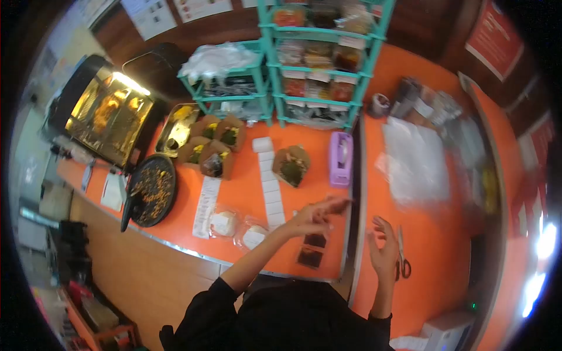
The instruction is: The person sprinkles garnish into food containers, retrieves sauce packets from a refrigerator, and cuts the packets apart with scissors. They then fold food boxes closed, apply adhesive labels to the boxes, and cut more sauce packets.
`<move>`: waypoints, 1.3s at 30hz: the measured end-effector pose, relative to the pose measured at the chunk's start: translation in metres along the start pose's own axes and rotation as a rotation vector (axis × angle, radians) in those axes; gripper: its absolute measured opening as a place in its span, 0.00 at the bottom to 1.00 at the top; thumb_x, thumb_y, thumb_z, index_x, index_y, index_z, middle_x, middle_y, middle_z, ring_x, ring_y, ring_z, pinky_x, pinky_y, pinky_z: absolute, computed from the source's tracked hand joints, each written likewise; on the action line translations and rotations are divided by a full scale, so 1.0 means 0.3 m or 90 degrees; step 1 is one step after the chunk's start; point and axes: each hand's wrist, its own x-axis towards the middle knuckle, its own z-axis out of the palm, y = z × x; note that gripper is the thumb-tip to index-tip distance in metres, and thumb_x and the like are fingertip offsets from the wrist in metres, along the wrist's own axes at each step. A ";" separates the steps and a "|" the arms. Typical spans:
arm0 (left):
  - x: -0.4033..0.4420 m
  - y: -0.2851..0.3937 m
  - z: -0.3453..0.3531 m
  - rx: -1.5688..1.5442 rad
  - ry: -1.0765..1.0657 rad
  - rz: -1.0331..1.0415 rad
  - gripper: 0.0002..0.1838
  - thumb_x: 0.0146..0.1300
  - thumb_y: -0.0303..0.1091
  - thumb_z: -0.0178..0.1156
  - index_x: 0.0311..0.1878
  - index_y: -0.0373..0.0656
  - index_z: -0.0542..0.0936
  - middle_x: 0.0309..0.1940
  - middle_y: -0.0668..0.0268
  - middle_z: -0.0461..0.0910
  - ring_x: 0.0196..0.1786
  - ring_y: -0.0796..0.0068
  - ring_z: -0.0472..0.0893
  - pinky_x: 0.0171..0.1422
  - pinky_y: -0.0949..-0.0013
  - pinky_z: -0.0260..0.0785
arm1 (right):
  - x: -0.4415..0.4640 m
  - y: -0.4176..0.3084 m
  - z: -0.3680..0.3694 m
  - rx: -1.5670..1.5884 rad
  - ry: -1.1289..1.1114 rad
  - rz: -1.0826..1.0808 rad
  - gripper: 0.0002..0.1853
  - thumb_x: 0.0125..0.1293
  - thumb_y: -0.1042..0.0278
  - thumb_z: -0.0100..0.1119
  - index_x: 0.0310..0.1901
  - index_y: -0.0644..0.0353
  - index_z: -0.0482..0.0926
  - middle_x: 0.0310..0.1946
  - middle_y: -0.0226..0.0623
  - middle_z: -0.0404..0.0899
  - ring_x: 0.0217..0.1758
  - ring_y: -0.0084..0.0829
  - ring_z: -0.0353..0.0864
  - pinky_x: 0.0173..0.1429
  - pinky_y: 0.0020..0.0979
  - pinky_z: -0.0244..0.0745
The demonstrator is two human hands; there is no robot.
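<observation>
My left hand (pixel 319 217) reaches over the front of the orange counter, fingers stretched to the right and slightly blurred; I see nothing held in it. Just below it lie small flat packets with dark contents (pixel 309 257). To the right, my right hand (pixel 383 245) is raised with its fingers apart and nothing in them. Beside that hand lies a pair of dark-handled scissors (pixel 404 266), partly covered by it. Left of my left forearm are clear-wrapped round white items (pixel 223 223). Farther back stands an open brown paper box (pixel 291 166) with green and brownish food inside.
A strip of white labels (pixel 270 181) runs down the counter. Several filled boxes (pixel 212 140) stand near a round black pan (pixel 153 190) and a lit display case (pixel 108 111). A purple dispenser (pixel 341 159), teal racks (pixel 319 73) and clear plastic bags (pixel 415 164) stand or lie behind.
</observation>
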 end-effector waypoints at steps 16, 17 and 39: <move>-0.764 0.081 -0.490 0.027 0.814 0.101 0.17 0.64 0.23 0.53 0.56 0.36 0.77 0.53 0.61 0.77 0.45 0.74 0.81 0.49 0.70 0.77 | 0.523 -0.409 1.176 0.275 -0.244 -0.092 0.09 0.66 0.74 0.62 0.45 0.67 0.78 0.39 0.39 0.85 0.43 0.25 0.83 0.48 0.26 0.76; -0.808 0.071 -0.526 0.029 0.851 0.081 0.15 0.64 0.23 0.53 0.53 0.35 0.79 0.51 0.61 0.79 0.46 0.73 0.81 0.48 0.71 0.76 | 0.565 -0.424 1.262 0.270 -0.220 -0.110 0.10 0.66 0.73 0.62 0.47 0.67 0.78 0.40 0.40 0.85 0.44 0.26 0.84 0.48 0.27 0.76; -0.977 -0.098 -0.924 0.796 0.388 -0.227 0.39 0.61 0.36 0.62 0.75 0.50 0.59 0.77 0.68 0.55 0.80 0.63 0.52 0.79 0.44 0.41 | 0.281 -0.424 1.410 -0.133 -0.327 0.067 0.12 0.58 0.72 0.54 0.39 0.72 0.77 0.28 0.58 0.82 0.36 0.57 0.84 0.42 0.51 0.78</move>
